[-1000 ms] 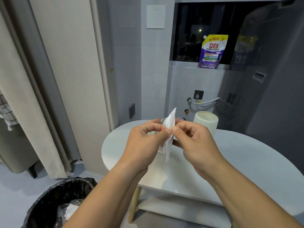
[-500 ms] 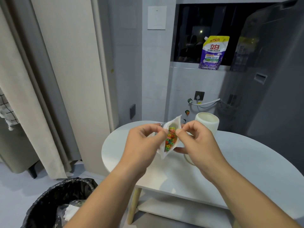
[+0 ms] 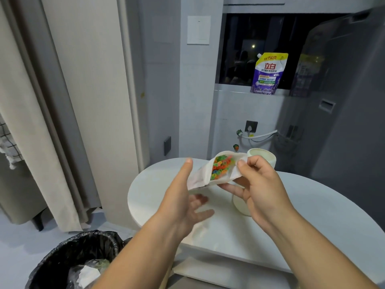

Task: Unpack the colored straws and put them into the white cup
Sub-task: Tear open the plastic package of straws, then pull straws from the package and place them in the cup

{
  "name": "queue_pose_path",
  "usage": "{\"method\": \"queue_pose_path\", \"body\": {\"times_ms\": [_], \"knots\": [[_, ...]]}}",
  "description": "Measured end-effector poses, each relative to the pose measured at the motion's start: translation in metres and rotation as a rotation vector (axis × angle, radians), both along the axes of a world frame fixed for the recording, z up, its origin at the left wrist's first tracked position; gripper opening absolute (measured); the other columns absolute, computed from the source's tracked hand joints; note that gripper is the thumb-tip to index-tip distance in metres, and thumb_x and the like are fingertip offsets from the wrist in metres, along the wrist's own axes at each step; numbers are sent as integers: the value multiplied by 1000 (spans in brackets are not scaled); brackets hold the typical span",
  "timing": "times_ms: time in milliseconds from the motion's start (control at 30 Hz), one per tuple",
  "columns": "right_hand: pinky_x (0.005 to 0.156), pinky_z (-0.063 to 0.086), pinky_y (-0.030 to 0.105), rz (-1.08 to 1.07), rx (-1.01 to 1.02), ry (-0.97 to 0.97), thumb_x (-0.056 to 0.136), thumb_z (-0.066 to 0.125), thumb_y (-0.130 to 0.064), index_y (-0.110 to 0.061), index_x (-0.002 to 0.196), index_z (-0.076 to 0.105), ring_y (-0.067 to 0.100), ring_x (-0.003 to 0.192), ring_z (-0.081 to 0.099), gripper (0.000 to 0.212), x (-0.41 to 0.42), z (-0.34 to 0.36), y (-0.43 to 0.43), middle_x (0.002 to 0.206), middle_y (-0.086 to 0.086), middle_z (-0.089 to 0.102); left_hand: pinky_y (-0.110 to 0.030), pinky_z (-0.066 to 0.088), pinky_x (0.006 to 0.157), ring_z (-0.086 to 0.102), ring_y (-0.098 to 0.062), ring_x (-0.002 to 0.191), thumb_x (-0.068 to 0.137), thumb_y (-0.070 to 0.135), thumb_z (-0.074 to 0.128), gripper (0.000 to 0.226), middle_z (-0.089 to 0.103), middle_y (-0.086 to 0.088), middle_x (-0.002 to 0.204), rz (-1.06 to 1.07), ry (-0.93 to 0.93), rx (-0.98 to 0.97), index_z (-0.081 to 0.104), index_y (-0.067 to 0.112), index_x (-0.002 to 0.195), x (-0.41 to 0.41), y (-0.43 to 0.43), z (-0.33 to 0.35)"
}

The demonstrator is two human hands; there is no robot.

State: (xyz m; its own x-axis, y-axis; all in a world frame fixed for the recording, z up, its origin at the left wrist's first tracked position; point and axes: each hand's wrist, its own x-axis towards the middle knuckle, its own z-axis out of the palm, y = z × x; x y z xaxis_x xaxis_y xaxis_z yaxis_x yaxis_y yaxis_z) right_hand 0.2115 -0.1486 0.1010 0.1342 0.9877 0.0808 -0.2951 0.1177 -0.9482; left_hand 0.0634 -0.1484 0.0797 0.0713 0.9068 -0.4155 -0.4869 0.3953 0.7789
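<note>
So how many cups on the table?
1: the white cup stands on the table, its middle hidden behind the right hand pinching the straw packet. No other shows, but that hand covers some tabletop.

On my feed: white oval tabletop [image 3: 312, 215], lower shelf [image 3: 218, 274] under it. Black-bagged bin [image 3: 79, 253] on floor bottom left, crumpled plastic inside. Beige curtain [image 3: 41, 122] down left side. Purple-yellow detergent pouch [image 3: 268, 74] upright on sill against dark window [image 3: 239, 49]. White hose [image 3: 262, 135] along wall below, dark socket [image 3: 251, 126] just above. Grey appliance [image 3: 343, 101] far right.
</note>
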Motion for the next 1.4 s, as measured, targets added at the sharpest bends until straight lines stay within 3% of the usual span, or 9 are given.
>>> {"method": "queue_pose_path", "body": {"times_ms": [167, 300, 533, 633, 833, 933, 1133, 1267, 1400], "knots": [[68, 64, 42, 159, -58, 259, 103, 46, -4, -3, 100, 55, 36, 94, 75, 9, -9, -1, -7, 106, 26, 73, -53, 45, 117, 66, -38, 130, 91, 71, 58, 84, 70, -24, 136, -73, -521, 46, 65, 5, 141, 7, 7, -11], [68, 64, 46, 256, -136, 347, 103, 42, -3, 3, 102, 57, 41, 92, 75, 16, -14, -5, -14, 101, 26, 75, -55, 47, 111, 73, -45, 112, 93, 70, 55, 86, 72, -34, 123, 63, -632, 87, 70, -8, 125, 13, 15, -8], [84, 59, 55, 186, -262, 497, 105, 41, -15, 8, 119, 56, 45, 103, 71, 31, -2, -13, -6, 114, 25, 73, -49, 59, 92, 76, -29, 79, 95, 46, 70, 40, 75, -13, 87, 193, -376, 256, 69, 7, 104, 25, 36, 9], [86, 57, 55, 70, -357, 606, 105, 41, -39, 3, 127, 52, 46, 106, 69, 49, 4, -20, 0, 115, 29, 71, -50, 58, 98, 70, -30, 101, 80, 35, 83, 62, 68, -15, 109, 266, -225, 402, 63, 8, 131, 29, 45, 2], [103, 50, 52, 66, -429, 605, 106, 23, -49, -2, 123, 65, 40, 107, 70, 65, 3, -29, 6, 112, 25, 74, -44, 63, 87, 73, -39, 107, 69, 34, 88, 85, 69, -27, 117, 241, 85, 681, 54, -2, 138, 47, 42, -18], [97, 54, 50, 17, -431, 578, 107, 26, -46, -3, 118, 67, 39, 101, 72, 61, 3, -29, 10, 107, 23, 76, -37, 61, 75, 74, -34, 99, 76, 29, 85, 65, 72, -22, 105, 226, 112, 684, 62, -4, 127, 49, 44, -22], [84, 61, 51, -57, -381, 267, 107, 38, -37, -3, 109, 67, 35, 92, 74, 45, -1, -27, 12, 94, 18, 78, -56, 56, 98, 69, -39, 108, 85, 30, 81, 66, 67, -25, 112, 293, -70, 543, 57, -7, 134, 34, 48, -19], [63, 58, 36, -162, -231, -345, 102, 38, -49, -18, 96, 62, 20, 70, 64, 40, 2, -30, 9, 84, 6, 68, -45, 59, 101, 74, -26, 110, 94, 30, 76, 43, 75, -14, 117, 386, -189, 373, 67, 9, 131, 19, 50, -16], [62, 43, 33, -206, 3, -501, 98, 50, -48, -22, 80, 57, 11, 59, 52, 32, 7, -32, 9, 57, -12, 57, -42, 61, 96, 75, -17, 94, 96, 31, 74, 49, 73, -3, 109, 406, -298, 259, 63, 10, 138, 15, 52, -15]]}}
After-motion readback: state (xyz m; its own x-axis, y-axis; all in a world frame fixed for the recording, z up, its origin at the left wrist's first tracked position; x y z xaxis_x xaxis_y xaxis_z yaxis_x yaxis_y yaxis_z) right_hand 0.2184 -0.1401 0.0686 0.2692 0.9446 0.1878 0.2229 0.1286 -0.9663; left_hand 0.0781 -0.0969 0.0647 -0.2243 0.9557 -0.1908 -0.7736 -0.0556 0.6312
